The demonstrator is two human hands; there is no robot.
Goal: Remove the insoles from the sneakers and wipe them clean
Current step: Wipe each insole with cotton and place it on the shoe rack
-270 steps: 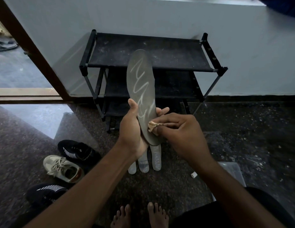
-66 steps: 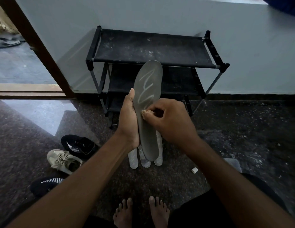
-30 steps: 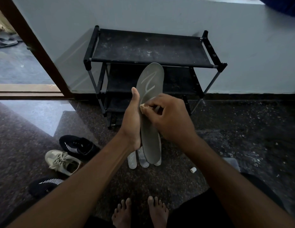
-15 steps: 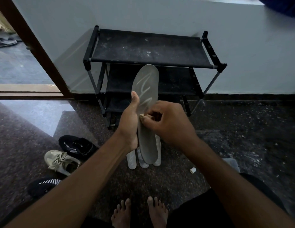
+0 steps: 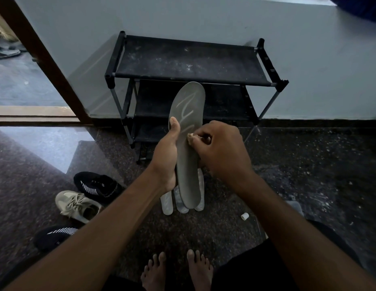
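Observation:
A long grey insole (image 5: 188, 114) stands upright in front of me, toe end up, with pale wet streaks across its upper half. My left hand (image 5: 165, 158) grips its left edge, thumb along the rim. My right hand (image 5: 219, 150) pinches a small tan wipe (image 5: 190, 137) against the insole's middle. Three pale insoles (image 5: 167, 203) lie side by side on the floor under my hands. At the left sit two black sneakers (image 5: 97, 185) (image 5: 52, 236) and a beige sneaker (image 5: 78, 204).
A black three-tier shoe rack (image 5: 189, 59) stands against the pale wall behind the insole. A brown door frame (image 5: 42, 57) and threshold lie at the left. A small white cap (image 5: 244, 216) and a clear plastic container (image 5: 294, 206) rest on the speckled floor at my right. My bare feet (image 5: 176, 269) are below.
The wet streaks now cover only the insole's upper half, fewer than nine seconds ago. My right hand with the wipe has rubbed up and down the middle. The insole tilted slightly right.

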